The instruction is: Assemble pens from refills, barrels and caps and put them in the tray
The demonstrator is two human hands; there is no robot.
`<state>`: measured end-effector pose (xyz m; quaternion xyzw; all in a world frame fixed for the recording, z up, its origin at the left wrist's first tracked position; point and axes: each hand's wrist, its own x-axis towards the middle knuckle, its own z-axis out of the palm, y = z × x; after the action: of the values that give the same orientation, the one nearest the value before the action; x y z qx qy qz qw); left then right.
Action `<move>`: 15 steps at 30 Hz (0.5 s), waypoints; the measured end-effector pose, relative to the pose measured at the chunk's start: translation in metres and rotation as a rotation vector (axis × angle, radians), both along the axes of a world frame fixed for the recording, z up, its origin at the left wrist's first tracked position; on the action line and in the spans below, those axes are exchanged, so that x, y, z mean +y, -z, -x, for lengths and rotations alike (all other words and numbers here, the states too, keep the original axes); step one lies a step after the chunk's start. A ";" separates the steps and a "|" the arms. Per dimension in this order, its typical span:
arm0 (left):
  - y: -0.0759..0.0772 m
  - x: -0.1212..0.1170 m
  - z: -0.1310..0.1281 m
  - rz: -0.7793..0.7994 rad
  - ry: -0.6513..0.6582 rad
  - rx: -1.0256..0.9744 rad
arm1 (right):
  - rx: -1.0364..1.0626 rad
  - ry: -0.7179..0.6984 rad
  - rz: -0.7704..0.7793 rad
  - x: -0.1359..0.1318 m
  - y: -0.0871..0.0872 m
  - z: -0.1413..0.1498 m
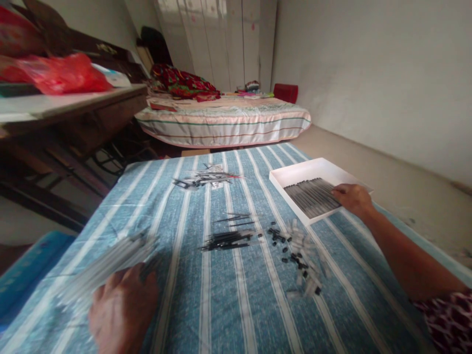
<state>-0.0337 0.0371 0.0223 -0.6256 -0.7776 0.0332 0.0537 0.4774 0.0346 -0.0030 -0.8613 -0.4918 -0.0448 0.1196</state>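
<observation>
My right hand (352, 197) reaches to the right side of a shallow white box (295, 172). Its fingers are closed at the end of a pen in the row of grey, dark-ended pens (309, 197) lying side by side inside. My left hand (123, 305) is low over the near left of the cloth, beside a pile of clear pen barrels (106, 260). Its fingers are bent and blurred, with the tips hidden, so whether it holds anything is unclear. Dark pen refills (228, 240) lie in the middle. Clear caps (304, 246) and small black plugs (278, 235) are scattered right of them.
A blue-and-white striped cloth (254, 305) covers the table. Farther back lies a heap of dark, thin pen parts (206, 179). A bed (228, 120) stands beyond, a desk with a red plastic bag (64, 73) at left, and a blue stool (33, 270) at the near left.
</observation>
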 end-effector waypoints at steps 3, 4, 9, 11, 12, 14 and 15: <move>0.000 0.000 -0.001 0.009 -0.009 -0.020 | 0.026 -0.002 -0.035 -0.001 0.002 -0.005; 0.000 -0.001 -0.001 0.012 -0.002 -0.025 | 0.037 -0.004 -0.042 -0.001 0.003 -0.007; 0.000 -0.001 0.002 -0.006 0.032 -0.007 | 0.108 -0.066 -0.049 0.002 0.004 -0.014; 0.000 -0.001 0.002 -0.007 0.027 0.007 | 0.140 -0.101 -0.050 0.003 0.003 -0.016; 0.001 -0.001 0.002 -0.006 0.027 0.010 | 0.155 -0.113 -0.055 0.003 0.002 -0.017; 0.001 0.000 0.002 -0.005 0.033 0.009 | 0.180 -0.125 -0.067 0.004 0.002 -0.018; 0.001 0.000 0.002 -0.001 0.035 0.003 | 0.188 -0.126 -0.073 0.004 0.003 -0.019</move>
<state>-0.0360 0.0368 0.0212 -0.6389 -0.7666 0.0327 0.0557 0.4961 0.0383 -0.0056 -0.8241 -0.5297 0.0258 0.1992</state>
